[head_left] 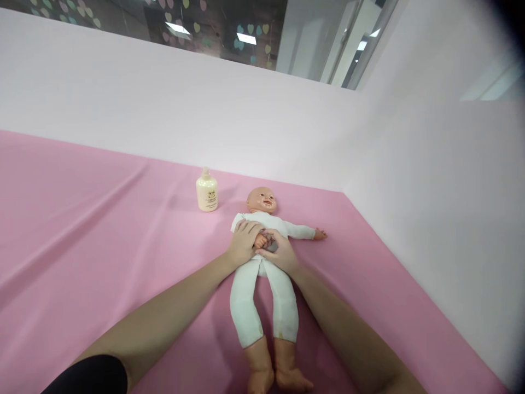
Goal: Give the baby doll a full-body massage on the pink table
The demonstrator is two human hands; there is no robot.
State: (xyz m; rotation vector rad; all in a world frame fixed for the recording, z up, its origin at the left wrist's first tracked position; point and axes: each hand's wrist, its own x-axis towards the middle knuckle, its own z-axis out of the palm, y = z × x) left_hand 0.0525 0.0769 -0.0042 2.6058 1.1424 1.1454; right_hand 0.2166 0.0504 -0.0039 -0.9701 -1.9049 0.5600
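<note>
A baby doll [262,257] in a white suit is lying on its back on the pink sheet [82,219] that is covering the bench, head pointing away toward the wall and bare feet pointing toward the person. Both hands are resting on its chest — the left hand [243,242] is lying curled over the doll's near arm, while the right hand [279,251] is pinching the doll's small hand with its grip. A cream bottle [207,190] is standing upright just beside the doll's head, apart from it.
</note>
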